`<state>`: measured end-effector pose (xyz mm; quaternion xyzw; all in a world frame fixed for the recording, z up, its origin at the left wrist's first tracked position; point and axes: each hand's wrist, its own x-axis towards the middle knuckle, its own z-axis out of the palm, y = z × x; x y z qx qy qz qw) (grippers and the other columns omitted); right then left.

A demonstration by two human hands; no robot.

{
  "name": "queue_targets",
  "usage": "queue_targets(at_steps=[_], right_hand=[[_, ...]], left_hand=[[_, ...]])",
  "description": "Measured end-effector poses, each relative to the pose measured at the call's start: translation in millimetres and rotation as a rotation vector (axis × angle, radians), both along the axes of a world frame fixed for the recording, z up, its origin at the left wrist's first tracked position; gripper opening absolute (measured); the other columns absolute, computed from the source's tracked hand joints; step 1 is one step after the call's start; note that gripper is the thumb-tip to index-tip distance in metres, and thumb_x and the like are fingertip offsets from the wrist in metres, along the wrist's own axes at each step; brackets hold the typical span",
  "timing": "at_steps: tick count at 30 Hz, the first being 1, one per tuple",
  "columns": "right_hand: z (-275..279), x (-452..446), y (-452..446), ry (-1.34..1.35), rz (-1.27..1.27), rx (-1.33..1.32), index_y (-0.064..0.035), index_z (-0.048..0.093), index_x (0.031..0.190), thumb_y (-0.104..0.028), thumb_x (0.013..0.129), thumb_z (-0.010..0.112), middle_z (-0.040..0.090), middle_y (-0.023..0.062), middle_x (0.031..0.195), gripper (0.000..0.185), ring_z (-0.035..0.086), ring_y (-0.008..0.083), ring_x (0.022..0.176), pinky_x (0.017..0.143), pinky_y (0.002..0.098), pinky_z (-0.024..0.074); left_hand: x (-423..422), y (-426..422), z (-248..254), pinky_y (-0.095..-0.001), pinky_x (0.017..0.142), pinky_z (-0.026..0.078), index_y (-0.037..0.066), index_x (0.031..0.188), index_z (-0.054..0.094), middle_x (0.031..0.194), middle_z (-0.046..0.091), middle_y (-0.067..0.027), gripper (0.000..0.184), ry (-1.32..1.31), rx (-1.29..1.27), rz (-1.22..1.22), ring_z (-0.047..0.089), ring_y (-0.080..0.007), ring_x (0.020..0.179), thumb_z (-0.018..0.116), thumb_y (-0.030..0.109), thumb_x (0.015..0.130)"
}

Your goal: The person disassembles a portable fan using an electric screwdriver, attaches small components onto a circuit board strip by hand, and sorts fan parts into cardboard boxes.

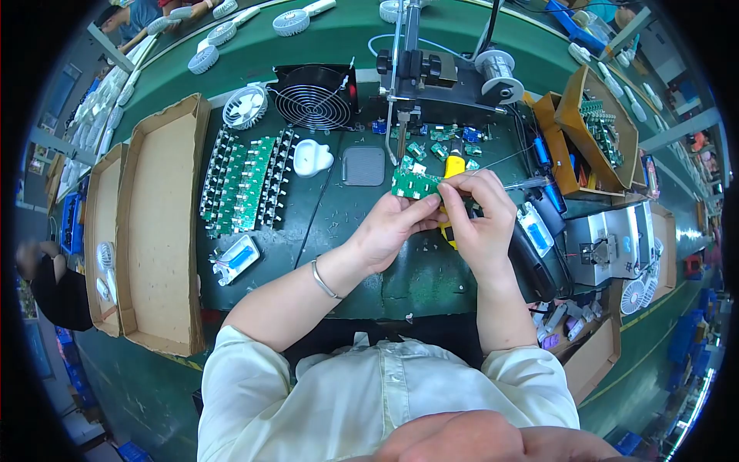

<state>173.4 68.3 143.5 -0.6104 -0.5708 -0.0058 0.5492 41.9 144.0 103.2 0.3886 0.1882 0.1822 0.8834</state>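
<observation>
A green circuit board [408, 183] is held up under the tip of the soldering stand [402, 127]. My left hand [392, 227] grips its lower edge between thumb and fingers. My right hand [481, 212] is closed in a pinch at the board's right end; its fingertips touch the board, and whether they also hold something small cannot be seen. Beneath and behind my hands lies a yellow-handled tool [454, 166], partly covered by them. Several small green boards [439, 150] lie just beyond the board.
Rows of circuit boards [250, 185] stand at the left by a cardboard tray [158, 231]. A black fan [314, 100], a white dish [312, 158] and a grey pad [363, 166] lie ahead. A solder spool [499, 71] and a cardboard box [589, 127] are at the right.
</observation>
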Motion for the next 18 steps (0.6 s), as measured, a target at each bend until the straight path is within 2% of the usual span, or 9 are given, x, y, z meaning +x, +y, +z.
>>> queue_targets(at_steps=[10, 11, 18], right_hand=[[-1.5, 0.5, -0.4, -0.027, 0.017, 0.018, -0.0002, 0.064, 0.078, 0.003, 0.074, 0.069, 0.063, 0.0091, 0.076, 0.006, 0.059, 0.0244, 0.072, 0.064, 0.0324, 0.0471], [-0.9, 0.4, -1.3, -0.031, 0.023, 0.009, -0.0001, 0.064, 0.078, 0.003, 0.074, 0.069, 0.063, 0.0091, 0.076, 0.007, 0.059, 0.0243, 0.073, 0.065, 0.0326, 0.0471], [-2.9, -0.7, 0.6, -0.036, 0.007, -0.011, 0.0005, 0.064, 0.079, 0.002, 0.075, 0.069, 0.062, 0.0092, 0.076, 0.006, 0.060, 0.0238, 0.072, 0.065, 0.0322, 0.0473]], left_hand=[[-1.0, -0.4, 3.3, -0.0292, 0.087, 0.047, 0.009, 0.111, 0.061, 0.101, 0.065, -0.0012, 0.022, -0.019, 0.020, 0.021, 0.061, -0.0113, 0.094, 0.059, 0.025, 0.095], [-1.7, 2.6, -0.2, -0.0309, 0.089, 0.048, 0.007, 0.114, 0.058, 0.106, 0.064, -0.0036, 0.023, 0.009, 0.056, -0.005, 0.061, -0.0129, 0.097, 0.054, 0.022, 0.098], [-1.7, 1.9, 2.7, -0.0315, 0.089, 0.048, 0.006, 0.115, 0.058, 0.107, 0.064, -0.0042, 0.024, -0.002, 0.086, 0.015, 0.061, -0.0130, 0.097, 0.054, 0.022, 0.098]])
